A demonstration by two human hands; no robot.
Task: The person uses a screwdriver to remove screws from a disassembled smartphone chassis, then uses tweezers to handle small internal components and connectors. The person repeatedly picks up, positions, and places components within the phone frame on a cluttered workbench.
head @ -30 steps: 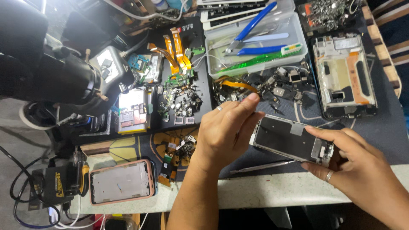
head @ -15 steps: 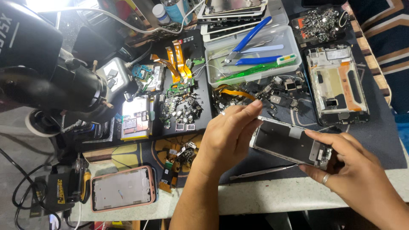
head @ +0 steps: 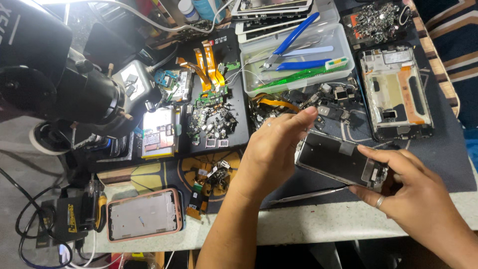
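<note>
I see little has shifted over the last second: the phone frame (head: 338, 158) stays tilted just above the dark mat (head: 448, 164), my right hand (head: 413, 199) pinching its lower end, my left hand (head: 271, 149) fingering its upper edge.

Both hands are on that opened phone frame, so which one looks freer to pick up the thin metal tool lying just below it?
Probably the left hand. It only touches the top edge of the phone frame with its fingertips, while the right hand clamps the frame's lower end and carries it. The thin metal tool lies between both, slightly nearer the left.
</note>
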